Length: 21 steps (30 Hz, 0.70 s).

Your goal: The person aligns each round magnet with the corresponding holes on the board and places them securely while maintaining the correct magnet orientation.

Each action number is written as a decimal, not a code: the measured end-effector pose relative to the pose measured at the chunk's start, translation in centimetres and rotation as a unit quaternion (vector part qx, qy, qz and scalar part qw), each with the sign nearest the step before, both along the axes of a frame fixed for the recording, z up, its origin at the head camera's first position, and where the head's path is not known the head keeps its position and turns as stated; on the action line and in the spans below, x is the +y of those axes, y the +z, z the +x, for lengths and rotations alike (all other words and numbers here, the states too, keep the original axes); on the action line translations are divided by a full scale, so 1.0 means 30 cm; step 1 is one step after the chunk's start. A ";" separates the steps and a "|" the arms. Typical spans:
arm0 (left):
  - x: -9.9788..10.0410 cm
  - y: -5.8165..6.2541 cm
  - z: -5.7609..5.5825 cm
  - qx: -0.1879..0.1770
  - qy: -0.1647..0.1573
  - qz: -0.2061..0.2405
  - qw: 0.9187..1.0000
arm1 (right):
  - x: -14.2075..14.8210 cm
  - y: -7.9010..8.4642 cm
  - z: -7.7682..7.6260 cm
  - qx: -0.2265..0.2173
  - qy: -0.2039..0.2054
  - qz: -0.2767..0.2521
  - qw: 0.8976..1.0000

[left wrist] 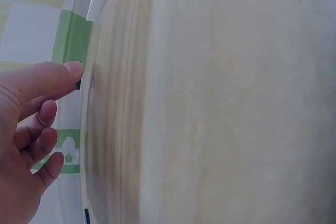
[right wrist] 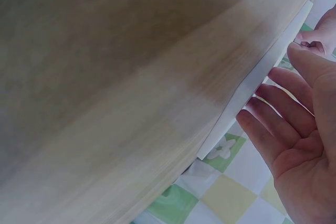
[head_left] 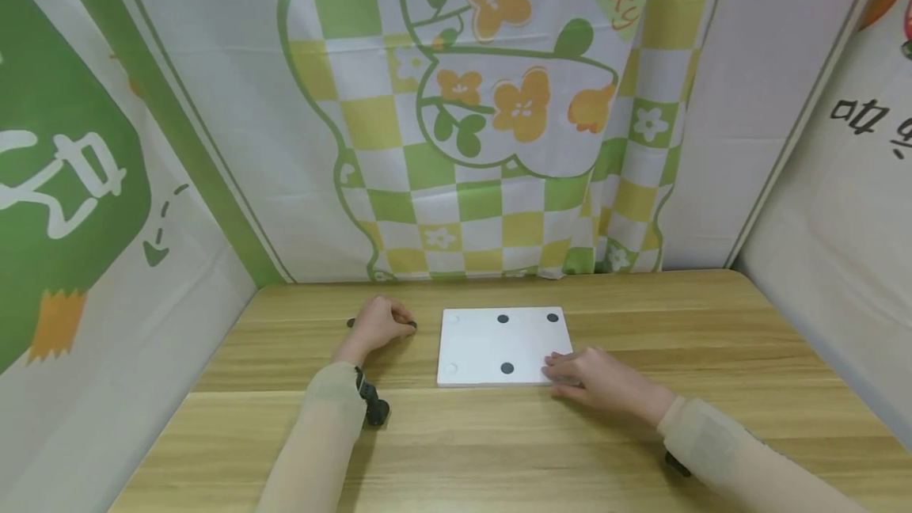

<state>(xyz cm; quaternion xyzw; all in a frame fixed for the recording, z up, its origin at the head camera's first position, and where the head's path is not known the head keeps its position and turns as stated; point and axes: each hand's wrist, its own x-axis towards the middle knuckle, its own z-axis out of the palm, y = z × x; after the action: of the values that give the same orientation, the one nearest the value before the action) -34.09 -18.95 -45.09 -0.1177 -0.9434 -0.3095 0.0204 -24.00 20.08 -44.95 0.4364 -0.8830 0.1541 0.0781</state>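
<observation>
Between thumb and index finger, my left hand (head_left: pixel 375 327) pinches a small black disc (head_left: pixel 413 325), seen edge-on in the left wrist view (left wrist: pixel 79 84). A second black disc (head_left: pixel 351 323) lies on the table, partly behind that hand. A white rectangular board (head_left: pixel 473 347) lies flat to the right. Black discs sit at its top middle (head_left: pixel 503 319), top right (head_left: pixel 552 317) and bottom middle (head_left: pixel 507 368). Pale round marks (head_left: pixel 452 368) show at its two left corners. My right hand (head_left: pixel 594 378) rests its nearly straight fingers on the board's lower right corner, which it hides.
The wooden table (head_left: pixel 456 450) extends around the board. A patterned curtain (head_left: pixel 492 204) hangs along its back edge, with printed cloth at the left (head_left: pixel 171 323) and right (head_left: pixel 826 260). A dark wrist device (head_left: pixel 374 406) is strapped to the left forearm.
</observation>
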 end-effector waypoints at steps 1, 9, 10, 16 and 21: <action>0.001 0.001 0.002 0.002 0.000 0.003 1.000 | -0.001 0.001 0.000 0.001 0.001 0.001 1.000; 0.016 0.015 0.018 0.013 0.001 0.007 1.000 | -0.005 0.010 0.007 0.007 0.005 -0.002 1.000; 0.018 0.017 0.020 0.015 0.000 0.007 1.000 | -0.005 0.011 0.007 0.007 0.005 -0.002 1.000; 0.035 0.030 0.034 0.020 0.003 0.004 1.000 | -0.005 0.011 0.008 0.014 0.009 -0.008 1.000; 0.050 0.033 0.047 0.020 0.008 0.009 1.000 | -0.003 0.009 0.007 0.014 0.008 -0.007 1.000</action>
<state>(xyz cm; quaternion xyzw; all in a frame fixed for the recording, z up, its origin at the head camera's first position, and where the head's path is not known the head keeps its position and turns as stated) -32.69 -17.46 -44.11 -0.1159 -0.9410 -0.3152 0.0426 -23.78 19.99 -44.68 0.4448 -0.8773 0.1549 0.0921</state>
